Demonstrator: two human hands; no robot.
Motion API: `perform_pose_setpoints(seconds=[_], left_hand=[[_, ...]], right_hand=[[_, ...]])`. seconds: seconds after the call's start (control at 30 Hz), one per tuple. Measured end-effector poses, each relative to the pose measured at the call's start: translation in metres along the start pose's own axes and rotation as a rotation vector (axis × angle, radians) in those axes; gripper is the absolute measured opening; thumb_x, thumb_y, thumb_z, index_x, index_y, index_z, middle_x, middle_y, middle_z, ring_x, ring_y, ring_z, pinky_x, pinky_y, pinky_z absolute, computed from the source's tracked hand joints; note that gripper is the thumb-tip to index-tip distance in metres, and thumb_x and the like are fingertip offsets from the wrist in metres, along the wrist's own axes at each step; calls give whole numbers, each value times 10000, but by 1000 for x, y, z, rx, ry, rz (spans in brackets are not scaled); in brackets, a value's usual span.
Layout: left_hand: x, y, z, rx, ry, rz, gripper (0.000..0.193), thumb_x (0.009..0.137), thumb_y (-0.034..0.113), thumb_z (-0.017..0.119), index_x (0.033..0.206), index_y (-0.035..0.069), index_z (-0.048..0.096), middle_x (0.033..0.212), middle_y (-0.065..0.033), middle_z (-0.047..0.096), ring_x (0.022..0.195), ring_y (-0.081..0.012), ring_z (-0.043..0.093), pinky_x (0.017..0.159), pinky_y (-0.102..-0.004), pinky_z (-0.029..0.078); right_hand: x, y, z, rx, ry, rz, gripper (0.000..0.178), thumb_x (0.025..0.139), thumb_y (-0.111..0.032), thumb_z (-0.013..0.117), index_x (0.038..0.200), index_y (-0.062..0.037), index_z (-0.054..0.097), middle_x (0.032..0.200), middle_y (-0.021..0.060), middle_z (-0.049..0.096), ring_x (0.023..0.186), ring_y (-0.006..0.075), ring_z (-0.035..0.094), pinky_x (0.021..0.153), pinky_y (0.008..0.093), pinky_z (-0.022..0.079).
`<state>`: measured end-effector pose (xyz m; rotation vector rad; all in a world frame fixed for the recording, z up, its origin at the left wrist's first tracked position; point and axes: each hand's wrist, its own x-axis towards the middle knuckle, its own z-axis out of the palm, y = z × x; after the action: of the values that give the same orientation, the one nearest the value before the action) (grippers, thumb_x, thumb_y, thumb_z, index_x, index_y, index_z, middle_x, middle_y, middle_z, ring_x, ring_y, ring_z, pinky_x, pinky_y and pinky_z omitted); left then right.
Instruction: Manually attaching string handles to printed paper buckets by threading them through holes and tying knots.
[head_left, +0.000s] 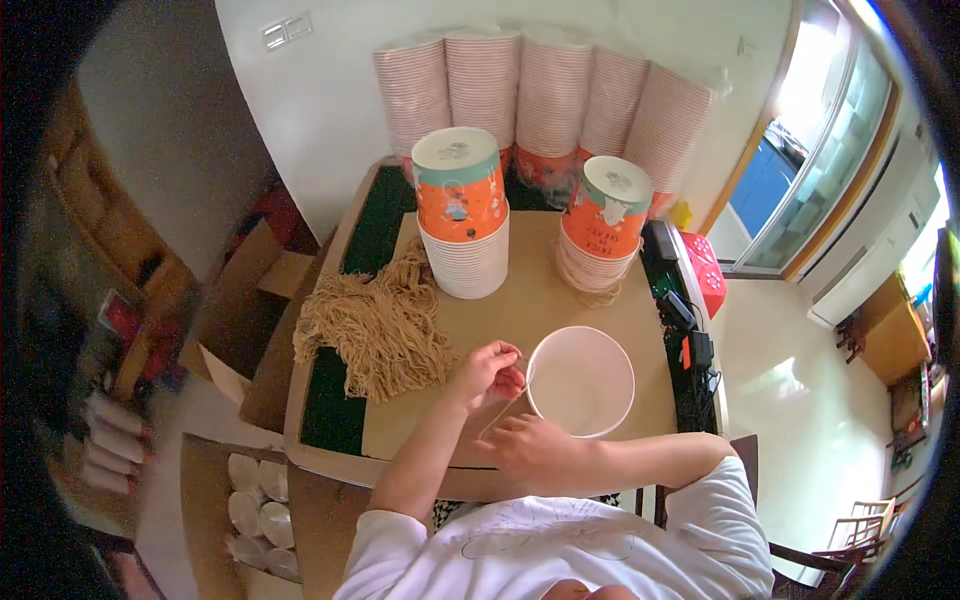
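A white paper bucket [582, 384] stands with its open mouth up near the front of the table. At its left rim, my left hand [488, 376] is closed in a pinch on a thin tan cord [506, 414]. The cord runs down from there to my right hand [530, 446], whose fingers are closed around its lower end, just in front of the bucket. A loose heap of tan cords [378, 322] lies to the left of my left hand.
Behind the bucket stand two stacks of upturned orange-and-white paper buckets, one left [462, 215] and one right [604, 225]. Tall wrapped bucket stacks [552, 95] line the wall. Black adapters [697, 349] lie along the right edge. A carton of wrapped white items [262, 510] sits lower left.
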<state>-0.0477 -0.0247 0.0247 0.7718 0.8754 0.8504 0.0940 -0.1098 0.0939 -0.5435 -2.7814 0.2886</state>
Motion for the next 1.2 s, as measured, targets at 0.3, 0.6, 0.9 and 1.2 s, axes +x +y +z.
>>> perform_pose_setpoints(seconds=[0.3, 0.6, 0.9, 1.2], left_hand=[[-13, -1, 6, -165, -75, -198, 98, 909, 168, 448, 927, 82, 491, 610, -26, 493, 400, -72, 353, 334, -216, 221], [11, -21, 16, -34, 17, 130, 127, 890, 197, 473, 979, 108, 463, 581, 33, 406, 437, -61, 344, 351, -203, 247], [18, -26, 28, 73, 52, 147, 145, 808, 146, 621, 893, 33, 588, 684, 1, 565, 584, -74, 525, 499, -211, 428], [13, -28, 37, 386, 153, 397, 105, 782, 98, 614, 763, -5, 623, 625, -2, 571, 579, -56, 504, 527, -220, 423]], right_hand=[[22, 113, -18, -53, -25, 474, 155, 768, -190, 561, 735, -43, 595, 774, 155, 616, 747, 307, 615, 634, 385, 492], [8, 130, -16, 298, -168, 600, 210, 748, -250, 616, 774, -42, 627, 699, 105, 621, 614, 205, 585, 576, 326, 452], [-14, 146, 3, 678, 156, 782, 91, 783, -95, 616, 749, -13, 595, 656, 0, 575, 627, 49, 519, 541, 213, 425], [-16, 153, -11, 706, 374, 957, 315, 872, -300, 535, 696, -40, 554, 596, 14, 539, 481, 84, 469, 452, 217, 376]])
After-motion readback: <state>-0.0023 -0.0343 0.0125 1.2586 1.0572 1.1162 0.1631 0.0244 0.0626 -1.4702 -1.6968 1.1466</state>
